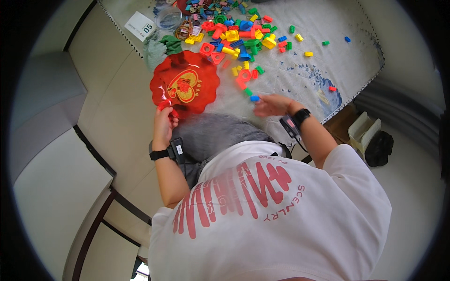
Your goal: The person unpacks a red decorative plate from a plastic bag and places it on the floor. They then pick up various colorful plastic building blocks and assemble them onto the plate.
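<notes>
At the table's near left edge, my left hand (165, 122) grips the rim of a red scalloped plate (206, 96). The plate is tilted and carries a gold heart design. A blue toy brick (254, 98) is right at the fingertips of my right hand (274, 105). Motion smears those fingers, so I cannot make out whether they pinch the brick or only touch it. Just beyond are a green brick (248, 92) and a red ring-shaped piece (244, 75). Farther off lies a pile of mixed plastic pieces, with a yellow bolt-like piece (269, 41) and a red square nut (206, 48).
Behind the plate lie a green cloth (171, 44), a clear round container (168, 18) and a white card (139, 25). Loose bricks, including a red one (332, 88), dot the right side of the light tablecloth (300, 107). A black bag (378, 148) is at the right.
</notes>
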`<state>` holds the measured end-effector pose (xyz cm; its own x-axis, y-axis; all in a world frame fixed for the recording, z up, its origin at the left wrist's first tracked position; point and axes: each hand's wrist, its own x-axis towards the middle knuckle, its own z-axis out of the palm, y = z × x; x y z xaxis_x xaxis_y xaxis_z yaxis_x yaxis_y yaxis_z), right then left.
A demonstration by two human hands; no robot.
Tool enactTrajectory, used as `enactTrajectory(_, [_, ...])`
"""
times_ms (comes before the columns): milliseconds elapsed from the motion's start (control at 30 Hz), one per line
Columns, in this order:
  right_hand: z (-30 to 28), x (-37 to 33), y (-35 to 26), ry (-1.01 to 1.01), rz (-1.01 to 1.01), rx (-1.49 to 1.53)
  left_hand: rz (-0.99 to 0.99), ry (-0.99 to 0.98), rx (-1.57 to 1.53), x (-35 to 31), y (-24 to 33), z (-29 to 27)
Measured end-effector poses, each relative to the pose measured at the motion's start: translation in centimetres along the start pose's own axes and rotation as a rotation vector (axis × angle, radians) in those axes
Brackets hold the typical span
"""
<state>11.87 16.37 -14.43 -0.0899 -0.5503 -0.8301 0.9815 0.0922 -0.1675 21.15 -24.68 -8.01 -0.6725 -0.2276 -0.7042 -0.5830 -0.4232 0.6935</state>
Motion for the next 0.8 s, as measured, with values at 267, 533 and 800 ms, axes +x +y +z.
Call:
enactTrajectory(267, [6.1, 8.2, -10.1, 0.032, -0.483, 0.327, -0.109, -0.041, 0.335, -0.8, 2.6, -0.7])
enactTrajectory(533, [11.1, 7.9, -9.3, 0.436, -1.112, -1.104, -0.151, 0.089, 0.350, -2.4, 3.3, -5.0])
enactTrajectory(800, [12.4, 13.3, -11.8, 0.467, -1.493, -2.250, -0.150, 0.088, 0.333, -2.0, 2.5, -5.0])
